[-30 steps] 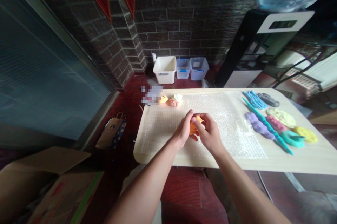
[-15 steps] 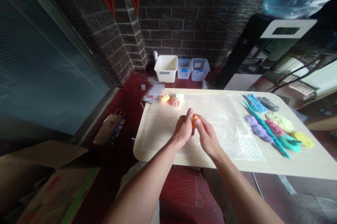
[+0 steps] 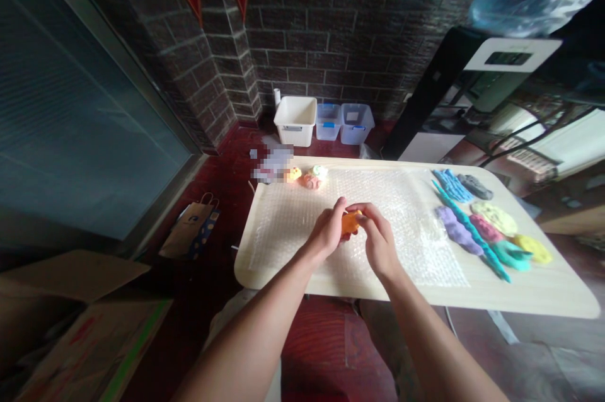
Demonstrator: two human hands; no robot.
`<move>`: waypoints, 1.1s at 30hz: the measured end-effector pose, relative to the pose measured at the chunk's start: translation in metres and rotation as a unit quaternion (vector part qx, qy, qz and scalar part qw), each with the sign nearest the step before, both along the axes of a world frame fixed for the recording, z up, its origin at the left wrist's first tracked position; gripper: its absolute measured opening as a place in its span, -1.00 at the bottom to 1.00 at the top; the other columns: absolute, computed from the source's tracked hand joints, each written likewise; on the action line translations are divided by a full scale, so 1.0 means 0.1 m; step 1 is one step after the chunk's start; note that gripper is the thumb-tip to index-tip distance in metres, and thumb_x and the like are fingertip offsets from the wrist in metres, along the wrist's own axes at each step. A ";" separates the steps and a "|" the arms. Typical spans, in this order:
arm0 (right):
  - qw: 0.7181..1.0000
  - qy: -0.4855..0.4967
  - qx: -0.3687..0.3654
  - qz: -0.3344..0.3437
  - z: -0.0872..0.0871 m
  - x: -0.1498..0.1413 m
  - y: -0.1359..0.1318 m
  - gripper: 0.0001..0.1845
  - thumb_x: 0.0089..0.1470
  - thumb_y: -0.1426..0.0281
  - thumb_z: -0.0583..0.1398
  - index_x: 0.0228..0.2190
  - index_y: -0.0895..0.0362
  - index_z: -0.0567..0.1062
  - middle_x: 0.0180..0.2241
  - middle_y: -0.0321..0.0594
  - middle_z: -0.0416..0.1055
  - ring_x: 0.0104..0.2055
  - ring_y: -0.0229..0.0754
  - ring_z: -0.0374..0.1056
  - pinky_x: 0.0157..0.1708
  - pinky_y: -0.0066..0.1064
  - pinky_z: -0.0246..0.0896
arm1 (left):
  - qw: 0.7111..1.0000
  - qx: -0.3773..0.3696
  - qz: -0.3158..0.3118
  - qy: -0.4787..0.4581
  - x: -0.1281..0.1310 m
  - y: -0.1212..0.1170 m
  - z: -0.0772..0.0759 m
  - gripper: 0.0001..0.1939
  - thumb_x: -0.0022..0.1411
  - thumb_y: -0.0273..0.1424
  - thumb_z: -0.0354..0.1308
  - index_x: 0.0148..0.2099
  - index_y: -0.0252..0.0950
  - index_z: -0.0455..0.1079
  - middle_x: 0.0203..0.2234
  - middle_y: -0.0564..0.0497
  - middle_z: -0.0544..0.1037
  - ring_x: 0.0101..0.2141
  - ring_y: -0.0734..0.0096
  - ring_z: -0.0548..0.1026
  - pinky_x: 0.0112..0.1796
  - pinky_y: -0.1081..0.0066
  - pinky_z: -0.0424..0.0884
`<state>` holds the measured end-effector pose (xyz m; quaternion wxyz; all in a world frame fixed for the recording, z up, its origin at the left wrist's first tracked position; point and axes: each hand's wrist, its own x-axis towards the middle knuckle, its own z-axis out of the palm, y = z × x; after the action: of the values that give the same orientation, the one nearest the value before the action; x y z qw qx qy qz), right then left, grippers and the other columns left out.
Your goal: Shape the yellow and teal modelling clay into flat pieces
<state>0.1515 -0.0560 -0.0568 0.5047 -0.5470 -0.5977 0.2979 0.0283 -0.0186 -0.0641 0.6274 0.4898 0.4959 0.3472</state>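
Between my two hands is a lump of orange modelling clay (image 3: 350, 224), with a darker reddish part along its lower edge. My left hand (image 3: 329, 225) is closed on its left side, thumb pointing up. On the other side, my right hand (image 3: 378, 235) grips the lump with bent fingers and thumb. Both hands are above a sheet of bubble wrap (image 3: 293, 232) on the pale table (image 3: 558, 292). Beyond them, near the far left corner, sit a small yellow clay piece (image 3: 295, 173) and a peach and pale green clay lump (image 3: 314, 179).
Several clay lumps lie at the table's right, among them a purple one (image 3: 458, 232), a blue one (image 3: 452, 184) and a long teal strip (image 3: 472, 235). Behind the table stand a white bin (image 3: 295, 121) and two clear boxes. A cardboard box (image 3: 94, 326) is at lower left.
My right hand has shifted slightly right and its fingers have opened out around the clay. More of the orange lump now shows between my hands. The view has shifted a little.
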 end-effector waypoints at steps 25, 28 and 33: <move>0.991 0.051 -0.123 -0.022 0.01 -0.01 -0.01 -0.37 0.37 -0.13 0.01 -0.37 0.12 0.51 -0.53 -0.20 0.51 -0.62 -0.17 0.40 -0.68 -0.40 0.25 | 0.967 0.213 0.076 0.118 -0.07 -0.05 0.04 -0.52 0.49 -0.17 0.01 -0.49 -0.19 0.38 -0.60 0.01 0.52 -0.52 0.32 0.48 -0.41 0.39 0.20; 0.989 0.024 -0.141 -0.037 0.03 -0.03 -0.01 -0.26 0.31 -0.23 0.05 -0.59 0.09 0.41 -0.70 -0.28 0.33 -0.71 -0.25 0.22 -0.71 -0.41 0.10 | 0.959 0.239 0.088 0.127 -0.05 -0.07 0.06 -0.56 0.48 -0.21 0.06 -0.48 -0.19 0.39 -0.58 -0.01 0.53 -0.49 0.30 0.50 -0.37 0.39 0.21; 0.992 0.006 -0.108 -0.070 0.04 -0.05 0.02 -0.19 0.21 -0.30 0.11 -0.71 0.08 0.33 -0.75 -0.30 0.19 -0.67 -0.27 0.10 -0.65 -0.38 -0.05 | 0.952 0.256 0.108 0.130 -0.01 -0.08 0.06 -0.56 0.45 -0.22 0.11 -0.52 -0.19 0.33 -0.58 -0.04 0.51 -0.50 0.30 0.48 -0.35 0.37 0.21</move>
<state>0.1462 -0.0539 -0.0525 0.4656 -0.6369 -0.5196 0.3280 0.0275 -0.0263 -0.0585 0.3704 0.6183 0.5175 0.4613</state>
